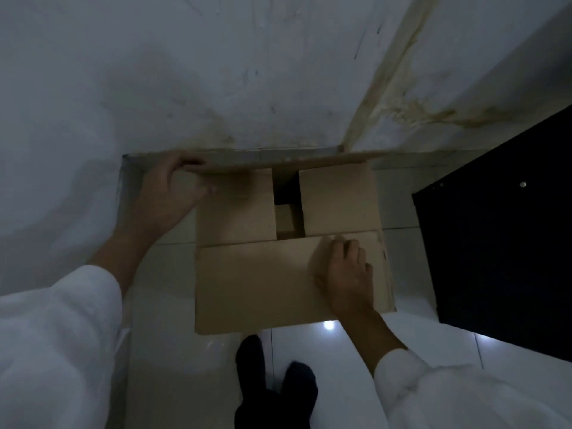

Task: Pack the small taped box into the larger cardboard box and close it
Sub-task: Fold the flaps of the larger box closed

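Observation:
The larger cardboard box (257, 280) stands on the white tiled floor against the wall. Its two short side flaps are folded in, with a gap between them. Through that gap a bit of the small taped box (286, 221) shows inside. My left hand (168, 193) grips the left end of the far long flap (278, 162), which is still raised. My right hand (346, 270) presses flat on the near long flap, folded down over the box's front half. Most of the small box is hidden under the flaps.
A white wall (216, 72) rises directly behind the box. A dark panel or cabinet (495, 243) stands close to the right. My dark-socked feet (275, 376) are on the tiles just in front of the box. White sleeves cover both forearms.

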